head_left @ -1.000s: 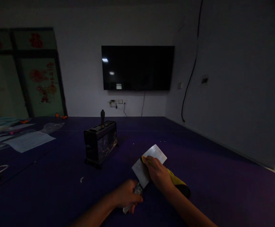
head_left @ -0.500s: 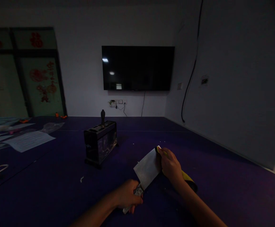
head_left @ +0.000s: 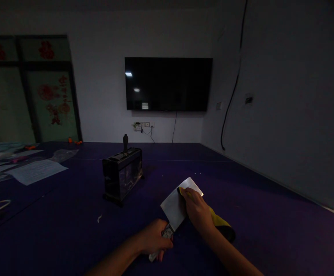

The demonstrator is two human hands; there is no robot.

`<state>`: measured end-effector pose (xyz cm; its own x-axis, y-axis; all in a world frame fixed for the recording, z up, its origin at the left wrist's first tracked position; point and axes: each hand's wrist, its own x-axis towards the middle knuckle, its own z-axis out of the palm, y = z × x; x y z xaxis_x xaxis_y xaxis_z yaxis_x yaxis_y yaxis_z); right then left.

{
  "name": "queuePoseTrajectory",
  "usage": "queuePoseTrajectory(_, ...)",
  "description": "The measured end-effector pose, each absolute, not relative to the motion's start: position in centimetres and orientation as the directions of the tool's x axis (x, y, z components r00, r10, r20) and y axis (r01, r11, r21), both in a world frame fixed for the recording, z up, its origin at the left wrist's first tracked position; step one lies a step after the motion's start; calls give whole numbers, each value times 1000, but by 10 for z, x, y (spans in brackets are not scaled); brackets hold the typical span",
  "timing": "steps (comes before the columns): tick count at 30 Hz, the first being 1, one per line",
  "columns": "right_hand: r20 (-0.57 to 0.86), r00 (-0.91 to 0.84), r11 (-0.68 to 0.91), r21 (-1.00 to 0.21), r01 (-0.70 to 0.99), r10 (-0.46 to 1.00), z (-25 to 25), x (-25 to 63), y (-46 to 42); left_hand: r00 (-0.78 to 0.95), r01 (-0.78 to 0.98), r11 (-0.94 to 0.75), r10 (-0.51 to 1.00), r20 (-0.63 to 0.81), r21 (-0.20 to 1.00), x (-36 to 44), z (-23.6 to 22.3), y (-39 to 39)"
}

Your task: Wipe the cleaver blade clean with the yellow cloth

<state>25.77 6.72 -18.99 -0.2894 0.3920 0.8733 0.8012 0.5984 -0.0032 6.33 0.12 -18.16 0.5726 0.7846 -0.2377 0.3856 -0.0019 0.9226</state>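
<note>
My left hand [head_left: 157, 238] is closed round the grey patterned handle of a cleaver [head_left: 174, 210]. The broad pale blade points up and away, tilted over the table. My right hand [head_left: 199, 210] presses a yellow and black cloth [head_left: 221, 222] against the blade's face, fingers closed on the cloth. Part of the blade is hidden behind that hand, and the loose end of the cloth hangs to the right. To the left of the blade stands a black knife block [head_left: 122, 174] with shiny sides, one dark handle [head_left: 125, 143] upright in its top.
The purple table [head_left: 69, 226] reaches to the far wall. Sheets of paper [head_left: 37, 171] and clear plastic [head_left: 64, 155] lie at the left, with a white cable [head_left: 0, 205] nearer. Small white scraps [head_left: 99, 219] dot the surface. A television [head_left: 168, 84] hangs on the wall.
My right hand and the cloth have slid left and down across the blade, uncovering its upper right corner. The left hand's grip on the cleaver is about the same.
</note>
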Motion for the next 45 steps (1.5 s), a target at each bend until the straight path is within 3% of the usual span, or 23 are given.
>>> queuePoseTrajectory(8,846,-326,562,38,826,422,-184,268,73,573,407,-33,788,-227,913,62,-183,2)
queuePoseTrajectory(14,867,-225,506,-36,862,445,-175,284,82,572,428,-29,783,-246,903,62,-177,-1)
queuePoseTrajectory(29,864,-169,518,-118,848,473,-179,293,88,583,409,-22,775,-243,912,60,-183,3)
queuePoseTrajectory(38,824,-320,604,-34,796,467,-187,261,70,554,215,94,808,-200,972,60,-195,7)
queuePoseTrajectory(45,760,-425,664,-11,747,491,-189,248,59,517,176,108,836,-186,978,63,-193,3)
